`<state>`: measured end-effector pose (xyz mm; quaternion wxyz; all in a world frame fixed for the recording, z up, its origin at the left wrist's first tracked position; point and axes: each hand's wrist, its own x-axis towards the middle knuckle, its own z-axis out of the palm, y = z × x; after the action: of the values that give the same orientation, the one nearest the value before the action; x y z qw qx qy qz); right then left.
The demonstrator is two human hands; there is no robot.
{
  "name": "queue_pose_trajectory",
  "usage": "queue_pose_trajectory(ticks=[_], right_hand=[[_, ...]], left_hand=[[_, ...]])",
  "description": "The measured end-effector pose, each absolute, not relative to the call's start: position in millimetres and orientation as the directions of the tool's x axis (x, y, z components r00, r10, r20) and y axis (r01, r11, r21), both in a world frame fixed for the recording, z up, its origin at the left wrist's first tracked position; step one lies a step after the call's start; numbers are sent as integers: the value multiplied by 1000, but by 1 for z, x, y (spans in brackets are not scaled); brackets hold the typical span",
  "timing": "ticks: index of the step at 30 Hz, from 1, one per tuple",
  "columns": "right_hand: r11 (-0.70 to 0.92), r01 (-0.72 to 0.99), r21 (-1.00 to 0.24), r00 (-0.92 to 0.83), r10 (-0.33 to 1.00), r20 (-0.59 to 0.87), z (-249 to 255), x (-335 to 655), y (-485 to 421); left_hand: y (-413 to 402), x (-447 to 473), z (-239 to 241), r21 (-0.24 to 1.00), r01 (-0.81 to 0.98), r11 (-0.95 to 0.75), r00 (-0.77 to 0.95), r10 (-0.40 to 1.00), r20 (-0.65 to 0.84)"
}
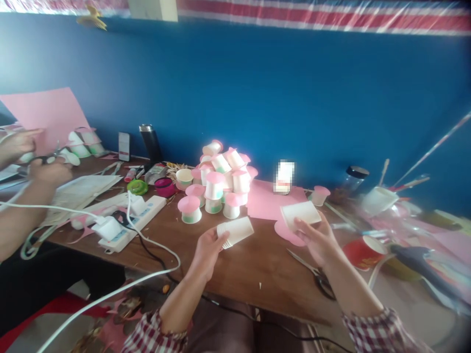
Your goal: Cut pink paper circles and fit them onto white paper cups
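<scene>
My left hand (206,250) grips a short stack of nested white paper cups (237,232), tipped on its side with the rims toward my palm. In my right hand (319,238) is a white paper cup (300,215), also lying sideways above the table; whether more cups are nested in it I cannot tell. Pink paper circles (287,233) lie under that cup. Scissors (312,272) rest on the wood below my right wrist. Beyond my hands stands a pile of paper cups with pink paper tops (221,179).
Left of the pile, a white power strip (134,223) has plugs and trailing cables. A co-worker's hands (49,169) hold scissors at far left. Pink sheets (263,203), a phone (284,175) and a dark flask (149,142) stand or lie toward the wall. A red cup (364,252) sits right.
</scene>
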<state>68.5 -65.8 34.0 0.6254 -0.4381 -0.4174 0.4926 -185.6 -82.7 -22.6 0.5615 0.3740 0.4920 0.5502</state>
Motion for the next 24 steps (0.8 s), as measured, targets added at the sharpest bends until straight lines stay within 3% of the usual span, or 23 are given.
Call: queue_pose_trajectory(ticks=[3, 6, 8, 13, 16, 18, 21, 24], right_hand=[[123, -155, -980, 202, 975, 90, 29, 63, -76], [129, -75, -989, 157, 981, 116, 25, 52, -87], [118, -29, -993, 108, 988, 114, 24, 48, -93], [66, 23, -998, -24, 998, 65, 23, 42, -101], [73, 38, -997, -73, 995, 70, 24, 36, -106], [72, 53, -996, -106, 992, 66, 23, 31, -110], [55, 59, -997, -135, 990, 46, 21, 26, -116], [60, 78, -995, -161, 986, 47, 17, 25, -121]], left_hand=[[-76, -198, -28, 992, 129, 18, -141, 990, 0], [-72, -207, -31, 905, 424, 31, -226, 971, 73], [-72, -209, -30, 884, 460, 85, -256, 966, 41], [-82, -209, -23, 935, 307, 176, -343, 937, -64], [-89, -209, -20, 922, 348, 168, -314, 948, -54], [-93, -211, -20, 869, 473, 147, -260, 965, -21], [-95, -212, -22, 689, 709, 153, -228, 973, 19], [-94, -211, -26, 543, 820, 179, -236, 971, 36]])
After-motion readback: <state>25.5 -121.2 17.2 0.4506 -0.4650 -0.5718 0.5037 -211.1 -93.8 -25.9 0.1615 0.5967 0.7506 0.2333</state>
